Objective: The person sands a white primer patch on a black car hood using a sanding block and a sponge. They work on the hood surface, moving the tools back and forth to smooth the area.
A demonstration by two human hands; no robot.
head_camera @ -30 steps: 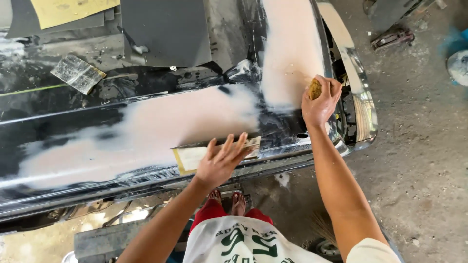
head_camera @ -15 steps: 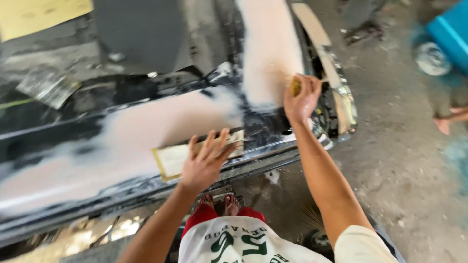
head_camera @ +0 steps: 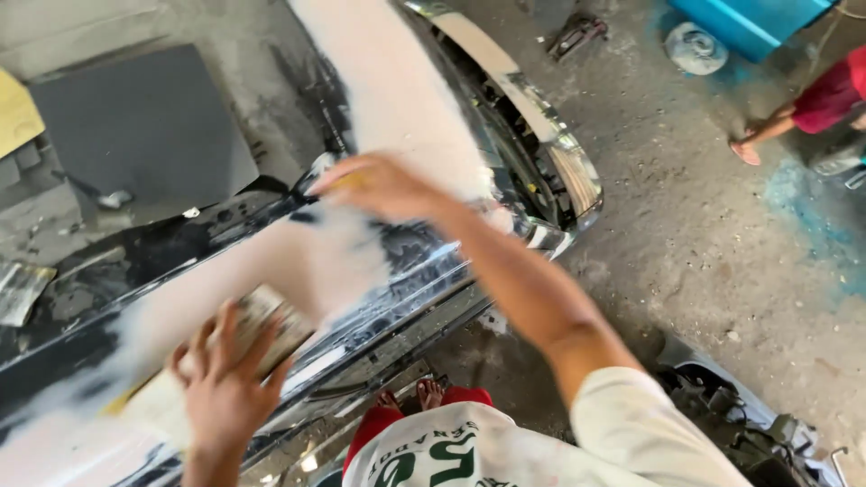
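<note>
From the head camera, the person is rubbing the pale filler on a black car body smooth. The left hand lies flat, fingers spread, on a sanding block near the left. The right hand curls around something yellow, too blurred to tell. Next comes steady, even rubbing, likely. The dusty concrete floor spreads right, with another person's foot far off.

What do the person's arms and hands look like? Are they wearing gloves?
No gloves. The left hand and right hand are bare, with nothing on the wrists that shows. The right arm is bare up to a short, whitish sleeve marked with pale smudges. The picture is blurry, so small details are hard to see.
</note>
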